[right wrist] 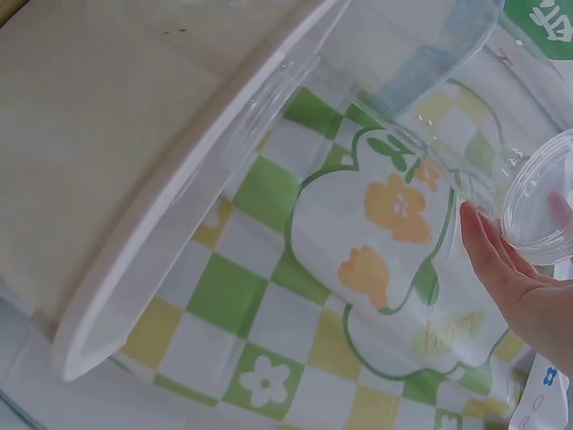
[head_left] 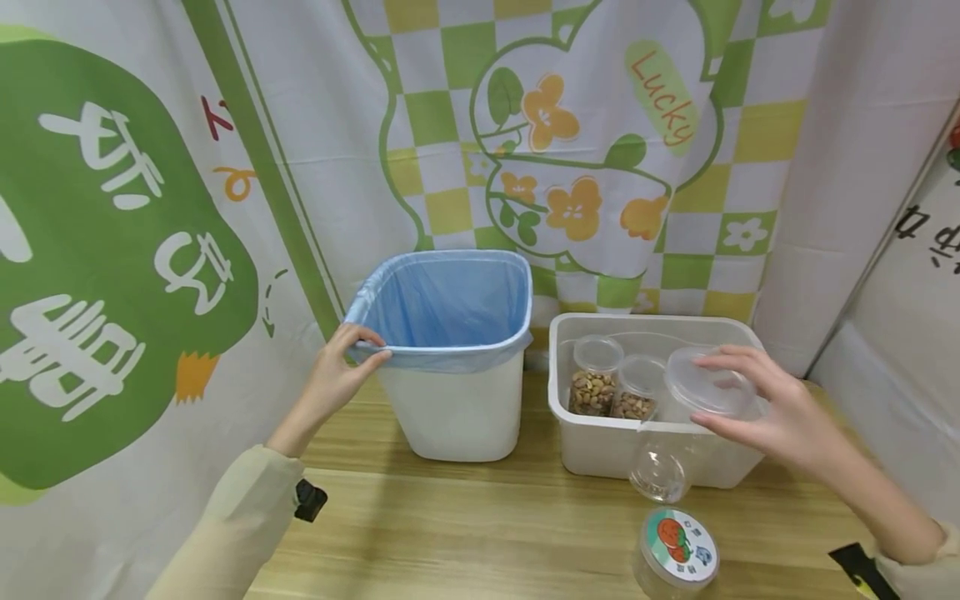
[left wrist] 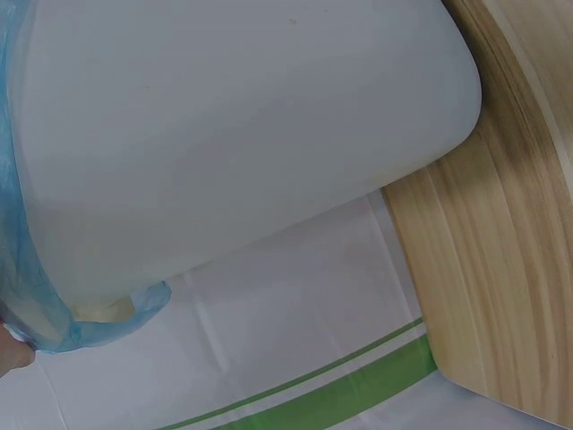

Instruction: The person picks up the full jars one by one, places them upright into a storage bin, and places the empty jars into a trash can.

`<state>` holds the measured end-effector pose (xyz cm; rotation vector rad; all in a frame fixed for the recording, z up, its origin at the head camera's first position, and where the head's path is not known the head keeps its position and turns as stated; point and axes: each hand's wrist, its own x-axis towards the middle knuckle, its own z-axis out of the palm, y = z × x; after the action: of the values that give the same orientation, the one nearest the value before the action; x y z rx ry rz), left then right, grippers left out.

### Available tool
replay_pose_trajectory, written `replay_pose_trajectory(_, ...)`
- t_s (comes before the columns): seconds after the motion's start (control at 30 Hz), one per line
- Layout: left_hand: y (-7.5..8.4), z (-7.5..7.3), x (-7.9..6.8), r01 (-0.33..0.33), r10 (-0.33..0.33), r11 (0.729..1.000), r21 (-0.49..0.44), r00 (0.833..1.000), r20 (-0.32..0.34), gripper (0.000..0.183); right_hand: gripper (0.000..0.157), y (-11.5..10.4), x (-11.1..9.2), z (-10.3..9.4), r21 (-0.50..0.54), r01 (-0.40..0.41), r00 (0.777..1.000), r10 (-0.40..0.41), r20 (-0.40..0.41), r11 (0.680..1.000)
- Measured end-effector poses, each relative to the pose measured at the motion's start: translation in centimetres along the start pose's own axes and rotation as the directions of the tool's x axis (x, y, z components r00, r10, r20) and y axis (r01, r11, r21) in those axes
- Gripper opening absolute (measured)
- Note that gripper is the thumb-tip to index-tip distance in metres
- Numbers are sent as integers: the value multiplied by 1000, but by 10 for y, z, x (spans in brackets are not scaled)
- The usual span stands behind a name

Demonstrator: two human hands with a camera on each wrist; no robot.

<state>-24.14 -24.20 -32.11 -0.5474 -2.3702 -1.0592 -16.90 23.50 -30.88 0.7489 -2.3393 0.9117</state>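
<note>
My left hand [head_left: 333, 372] pinches the near left corner of the blue bag liner [head_left: 450, 292] at the rim of a white bin [head_left: 459, 410]. In the left wrist view, a fingertip [left wrist: 14, 351] is at the gathered blue plastic [left wrist: 31, 296]. With thumb and fingers, my right hand [head_left: 783, 408] grips a clear plastic jar [head_left: 660, 471] around its translucent lid [head_left: 701, 379]. The jar tilts across the front rim of a white tub [head_left: 600, 423], its base towards me, and looks see-through. The right wrist view shows fingers [right wrist: 488, 246] beside the round lid [right wrist: 542, 202].
Two lidded jars of nuts [head_left: 592, 392] stand inside the tub's left half. In front of it, a short round container [head_left: 681, 546] with a tomato-picture lid sits on the wooden table [head_left: 450, 533]. A patterned curtain [head_left: 600, 150] hangs close behind bin and tub.
</note>
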Motion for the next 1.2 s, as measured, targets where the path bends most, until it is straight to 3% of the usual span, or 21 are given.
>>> replay_pose_trajectory(0.1,-2,1,0,3,-3,1000,-10,1000,3,13,59,-4,8,5,37,11,1000,-11,21,999)
replay_pose_trajectory(0.33,-4,1,1,-3,3,1000,2,1000,-1,12,53,-15,25,12,39,-99,993,96,63,994)
replay_pose_trajectory(0.43,-4,0,1,-6,6,1000,-6,1000,-2,13,52,-18,34,15,66,-95,993,91,69,993)
replay_pose_trajectory(0.77,-3,0,0,20,-20,1000,-6,1000,18,13,49,-30,66,20,139,-90,995,84,49,986)
replay_pose_trajectory(1.0,-4,0,0,16,-16,1000,-10,1000,15,13,49,-37,87,20,271,-33,999,37,-12,962)
replay_pose_trajectory(1.2,-4,0,0,15,-15,1000,-2,1000,15,14,45,-44,103,20,360,-71,995,90,-36,930)
